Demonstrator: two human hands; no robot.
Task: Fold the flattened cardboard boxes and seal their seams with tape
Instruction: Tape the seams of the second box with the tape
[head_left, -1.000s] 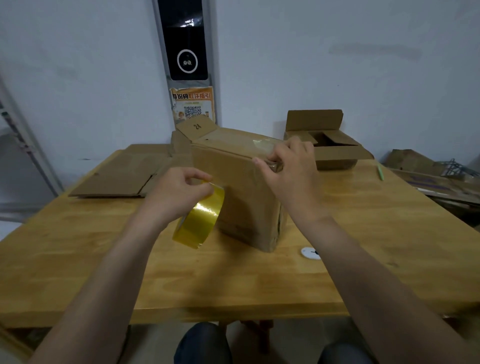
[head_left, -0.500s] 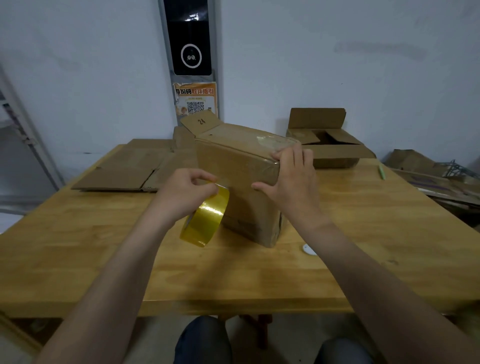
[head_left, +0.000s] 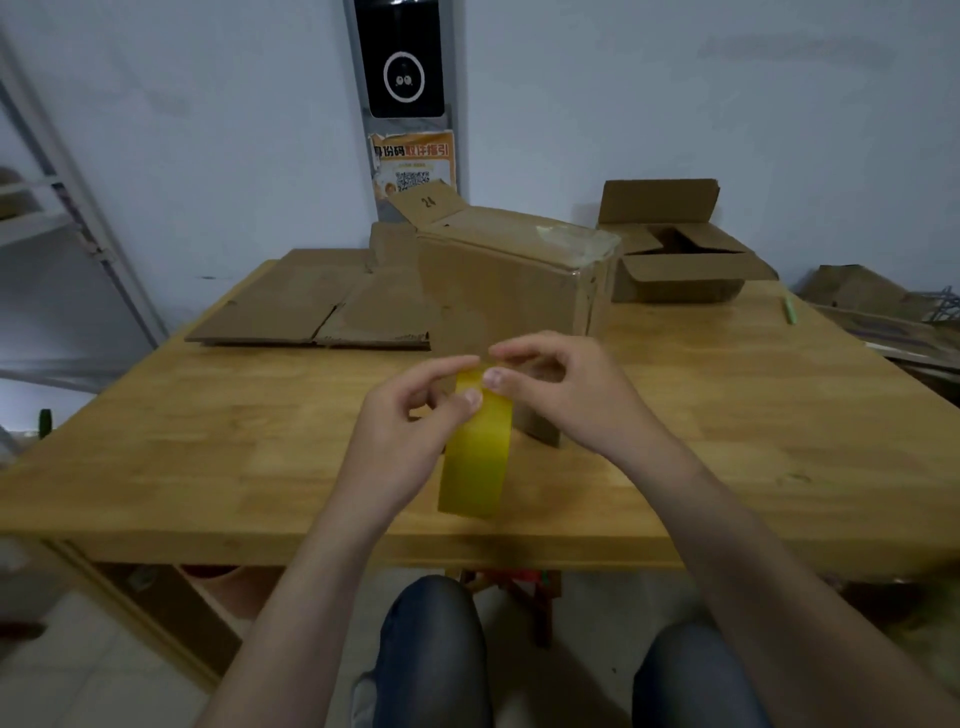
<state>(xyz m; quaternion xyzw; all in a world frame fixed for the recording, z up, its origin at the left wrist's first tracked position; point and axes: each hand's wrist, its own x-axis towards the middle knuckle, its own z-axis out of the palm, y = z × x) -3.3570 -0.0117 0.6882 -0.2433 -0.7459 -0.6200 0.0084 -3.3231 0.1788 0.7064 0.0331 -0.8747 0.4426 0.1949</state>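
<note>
A folded cardboard box stands on the wooden table, with clear tape over its top right corner and one flap marked 24 sticking up at the back. In front of it, my left hand grips a yellow tape roll held upright on edge. My right hand is at the roll's top, thumb and curled fingers picking at the tape there. Neither hand touches the box.
Flattened cardboard boxes lie at the back left. An open folded box sits at the back right, with a green pen beside it. Cardboard scraps lie off the right edge. A metal shelf frame stands left.
My right hand left the box's top corner and came down to the tape roll. My left hand drew the roll away from the box face toward me and turned it upright.
</note>
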